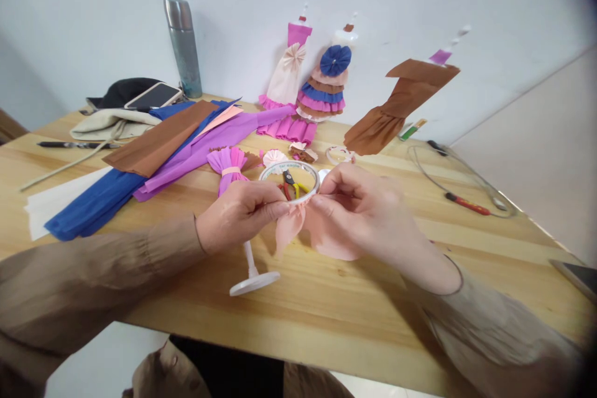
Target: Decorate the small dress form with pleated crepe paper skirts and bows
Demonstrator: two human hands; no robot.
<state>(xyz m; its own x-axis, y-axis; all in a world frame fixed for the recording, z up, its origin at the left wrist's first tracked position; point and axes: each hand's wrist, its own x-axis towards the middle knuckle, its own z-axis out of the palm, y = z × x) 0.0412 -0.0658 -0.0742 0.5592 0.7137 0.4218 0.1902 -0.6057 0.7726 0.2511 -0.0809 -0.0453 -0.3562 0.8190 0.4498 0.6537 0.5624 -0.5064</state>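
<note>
My left hand [240, 208] pinches at the gathered top of a piece of peach crepe paper [290, 230]. On the other side my right hand [373, 211] is closed too, thumb and finger pressed on the same paper, which hangs down in loose folds. Just beyond the fingertips is a white tape roll [310, 169]; whether the fingers touch it I cannot tell. Through its ring show pliers [290, 179] with red and yellow handles. Below my left hand a white stand [254, 284] with a round base and thin rod is partly hidden by that hand.
Crepe paper strips [163, 137] in several colours lie left, near a pen [74, 145], phone [156, 95] and flask [183, 43]. A purple-pink bow [228, 168] sits behind my left hand. Paper-dressed forms [326, 90] stand at the wall; a red-handled tool with cable [467, 204] lies right.
</note>
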